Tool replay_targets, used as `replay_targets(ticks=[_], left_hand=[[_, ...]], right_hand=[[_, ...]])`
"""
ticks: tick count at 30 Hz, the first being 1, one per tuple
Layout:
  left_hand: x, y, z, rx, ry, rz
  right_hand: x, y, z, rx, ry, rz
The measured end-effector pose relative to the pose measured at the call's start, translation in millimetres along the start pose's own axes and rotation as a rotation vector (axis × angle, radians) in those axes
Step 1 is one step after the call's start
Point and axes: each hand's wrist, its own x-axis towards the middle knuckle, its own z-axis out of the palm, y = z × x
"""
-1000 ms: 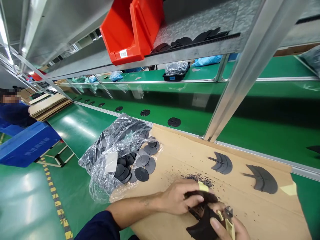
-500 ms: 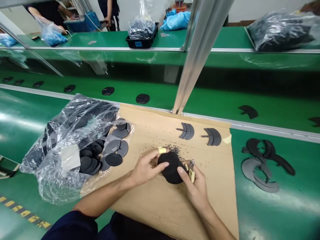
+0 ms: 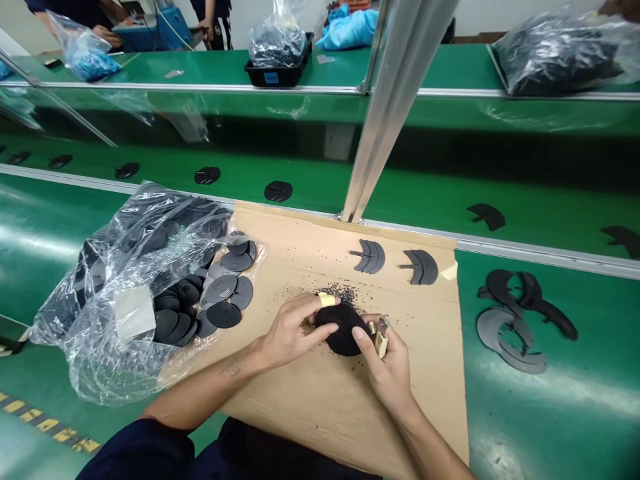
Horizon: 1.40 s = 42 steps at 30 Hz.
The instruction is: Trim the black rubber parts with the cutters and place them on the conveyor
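Note:
My left hand is closed on the left side of a dark plastic disc, its thumb on the top face. Yellow tape wraps one of its fingers. With its thumb on the disc's right edge, my right hand is closed too. A small metal-tipped object, whose kind I cannot make out, sits among those fingers beside a yellow piece. Whether the disc is one piece or several stacked is hidden. Small black scraps lie just beyond it on the brown paper sheet.
A clear plastic bag spills black discs at the left. Two curved parts lie at the paper's far right, with more curved pieces on the green table. A metal post rises before a green belt carrying parts.
The view has shifted slightly, so the surroundings sit a little higher and further left. Both hands keep their hold on the disc, which looks a bit more tilted.

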Motion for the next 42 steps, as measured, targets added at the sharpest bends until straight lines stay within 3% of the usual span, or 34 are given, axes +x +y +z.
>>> replay_targets(ticks=[5, 10, 13, 18, 23, 29, 36, 42], left_hand=[[-1, -1, 1.7, -0.068, 0.039, -0.041], [-7, -2, 9.7, -0.337, -0.041, -0.195], [-10, 0, 15.6, -0.499, 0.003, -0.299], [-10, 4, 20.0, -0.612, 0.076, -0.337], [-9, 2, 15.6, -0.481, 0.096, -0.214], [-6, -1, 2.9, -0.158, -0.004, 0.163], [0, 6, -4.2, -0.291, -0.057, 0.107], [2, 7, -4.3, -0.271, -0.035, 0.164]], right_hand=[[0, 2, 1, -0.019, 0.011, -0.047], [-2, 2, 3, -0.046, 0.025, -0.062], [-2, 3, 4, -0.049, 0.019, -0.078], [-3, 5, 5, -0.062, 0.02, -0.108], [-3, 5, 1, -0.113, 0.01, -0.201], [3, 3, -7, -0.306, -0.024, -0.472], [3, 7, -7, -0.306, -0.088, -0.709], [3, 10, -6, -0.266, -0.115, -0.757]])
